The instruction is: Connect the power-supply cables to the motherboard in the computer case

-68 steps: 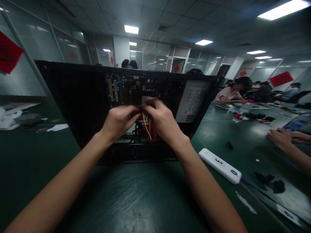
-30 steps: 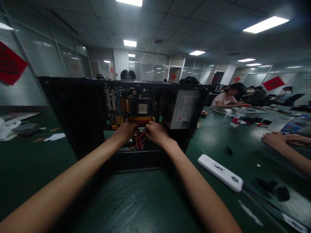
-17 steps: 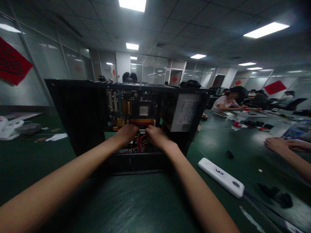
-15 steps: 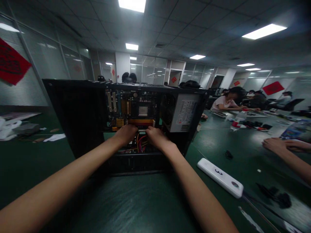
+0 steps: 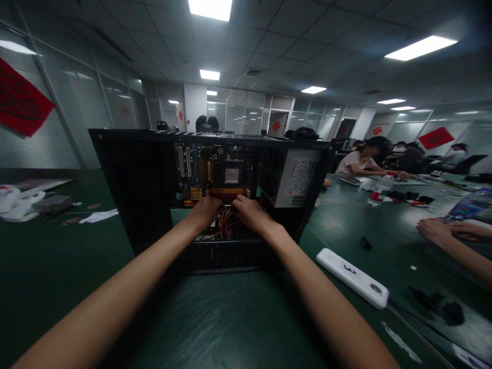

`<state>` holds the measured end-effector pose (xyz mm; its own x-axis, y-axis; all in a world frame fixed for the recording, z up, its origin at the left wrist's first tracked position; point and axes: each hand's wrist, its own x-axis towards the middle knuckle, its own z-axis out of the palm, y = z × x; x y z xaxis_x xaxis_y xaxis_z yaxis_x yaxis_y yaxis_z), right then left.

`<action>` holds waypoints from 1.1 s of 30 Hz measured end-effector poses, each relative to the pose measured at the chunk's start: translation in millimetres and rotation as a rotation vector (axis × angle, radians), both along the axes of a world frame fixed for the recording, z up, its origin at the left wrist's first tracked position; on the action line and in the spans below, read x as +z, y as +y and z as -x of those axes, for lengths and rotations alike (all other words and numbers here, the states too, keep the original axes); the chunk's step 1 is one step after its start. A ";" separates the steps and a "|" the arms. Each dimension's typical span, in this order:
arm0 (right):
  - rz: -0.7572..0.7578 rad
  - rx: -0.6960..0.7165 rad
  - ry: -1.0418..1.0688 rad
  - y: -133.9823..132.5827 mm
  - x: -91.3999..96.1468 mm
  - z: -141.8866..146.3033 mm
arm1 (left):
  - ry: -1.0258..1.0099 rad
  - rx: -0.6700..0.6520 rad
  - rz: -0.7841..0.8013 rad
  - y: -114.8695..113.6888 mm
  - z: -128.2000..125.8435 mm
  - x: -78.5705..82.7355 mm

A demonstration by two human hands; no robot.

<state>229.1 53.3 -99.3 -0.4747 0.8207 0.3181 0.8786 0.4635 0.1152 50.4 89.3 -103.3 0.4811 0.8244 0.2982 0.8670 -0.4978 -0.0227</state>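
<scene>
An open black computer case (image 5: 130, 179) stands on the green table, its inside facing me. On its back wall sits a motherboard (image 5: 215, 171), with a grey power supply (image 5: 298, 177) and fan to the right. My left hand (image 5: 207, 211) and my right hand (image 5: 249, 212) reach into the case side by side, just below the orange memory slots (image 5: 228, 192). Both have their fingers curled and pressed together at the board's lower edge, above a bundle of red and yellow wires (image 5: 225, 228). What the fingers hold is hidden.
A white power strip (image 5: 351, 277) marked 3 lies to the right, with black parts (image 5: 442, 307) beyond it. Another person's hands (image 5: 446, 230) rest on the table at the right edge. More people sit at the far right. White packaging (image 5: 15, 202) lies far left.
Both hands have moved down from the middle of the motherboard to its lower edge by the memory slots. Over the last half second they hardly move; the view shifts slightly.
</scene>
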 end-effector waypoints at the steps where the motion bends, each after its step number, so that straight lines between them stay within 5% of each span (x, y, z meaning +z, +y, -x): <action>1: -0.006 -0.002 -0.022 1.1 0.7 0.8 | -0.001 -0.004 -0.002 0.5 0.2 -0.5; 11: -0.061 0.105 -0.221 14.3 -1.8 2.1 | 0.001 -0.037 -0.023 5.6 3.1 -4.9; 33: -0.042 -0.036 -0.177 14.0 -4.2 4.9 | -0.051 -0.023 0.005 -2.5 1.9 -3.6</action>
<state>224.2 67.4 -103.5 -0.4970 0.8258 0.2664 0.8587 0.4239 0.2881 48.5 86.9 -106.9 0.4842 0.8148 0.3189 0.8554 -0.5175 0.0233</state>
